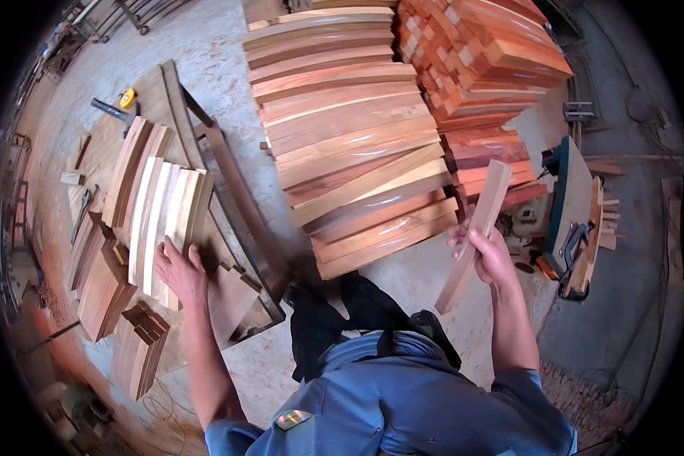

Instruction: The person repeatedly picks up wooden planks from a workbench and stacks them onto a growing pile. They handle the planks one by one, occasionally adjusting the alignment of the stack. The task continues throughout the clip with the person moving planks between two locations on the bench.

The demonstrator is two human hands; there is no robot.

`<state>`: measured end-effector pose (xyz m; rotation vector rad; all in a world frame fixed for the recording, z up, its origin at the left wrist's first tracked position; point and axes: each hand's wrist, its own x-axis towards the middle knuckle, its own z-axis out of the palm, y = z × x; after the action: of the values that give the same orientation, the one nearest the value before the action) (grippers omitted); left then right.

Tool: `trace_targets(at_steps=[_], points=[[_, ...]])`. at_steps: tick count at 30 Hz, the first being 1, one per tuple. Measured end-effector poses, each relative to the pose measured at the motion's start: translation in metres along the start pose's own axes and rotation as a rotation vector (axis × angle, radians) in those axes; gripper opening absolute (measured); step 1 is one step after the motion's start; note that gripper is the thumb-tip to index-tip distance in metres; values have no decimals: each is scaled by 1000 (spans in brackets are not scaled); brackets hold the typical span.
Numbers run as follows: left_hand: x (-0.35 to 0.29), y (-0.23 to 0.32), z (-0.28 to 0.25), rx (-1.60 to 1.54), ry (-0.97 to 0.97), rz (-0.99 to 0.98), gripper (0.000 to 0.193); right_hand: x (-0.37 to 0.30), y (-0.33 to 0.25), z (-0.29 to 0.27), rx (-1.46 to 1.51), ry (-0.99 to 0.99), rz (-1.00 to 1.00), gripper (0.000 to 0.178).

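Note:
My right hand (485,249) is closed round a pale brown wooden slat (475,228), held slanting in the air at the right of the big stack. On the left, my left hand (181,270) rests with its fingers spread on a row of curved light wooden strips (156,220). Those strips stand side by side on a workbench (163,91). More curved pieces (102,292) lie bundled beside and nearer than the row. Between my hands, a long stack of brown wooden boards (357,144) stretches away from me.
Reddish wooden blocks (479,61) are piled high at the far right. A hammer (112,110) and a yellow tape measure (128,97) lie on the bench's far end. At the right, a clamp (574,247) grips a board beside a dark green-edged panel (566,201).

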<state>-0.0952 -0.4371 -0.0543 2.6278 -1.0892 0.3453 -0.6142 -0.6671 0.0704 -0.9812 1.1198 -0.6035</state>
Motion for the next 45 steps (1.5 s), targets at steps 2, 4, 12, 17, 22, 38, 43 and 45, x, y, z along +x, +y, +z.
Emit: trace_targets(at_steps=[2, 4, 12, 17, 22, 38, 43, 45], points=[[-17, 34, -6, -232, -36, 68, 54, 6, 2, -4, 33, 48, -4, 36], [-39, 87, -37, -450, -396, 99, 51, 14, 3, -11, 60, 87, -10, 37], [-118, 184, -55, -582, -636, 93, 64, 34, 18, -43, -179, 291, 29, 60], [-119, 205, -46, -543, -651, 92, 67, 49, 33, -50, -272, 266, -13, 63], [-128, 222, -41, -515, -523, 59, 59, 54, 38, -43, -228, 222, 12, 61], [-97, 304, -40, -262, -483, 730, 76, 54, 44, -52, -149, 192, -8, 55], [-92, 304, -20, -316, -492, 758, 74, 37, 39, -68, -77, 204, -26, 60], [-97, 290, -45, -399, -493, 724, 73, 27, 36, -80, -22, 216, -46, 56]])
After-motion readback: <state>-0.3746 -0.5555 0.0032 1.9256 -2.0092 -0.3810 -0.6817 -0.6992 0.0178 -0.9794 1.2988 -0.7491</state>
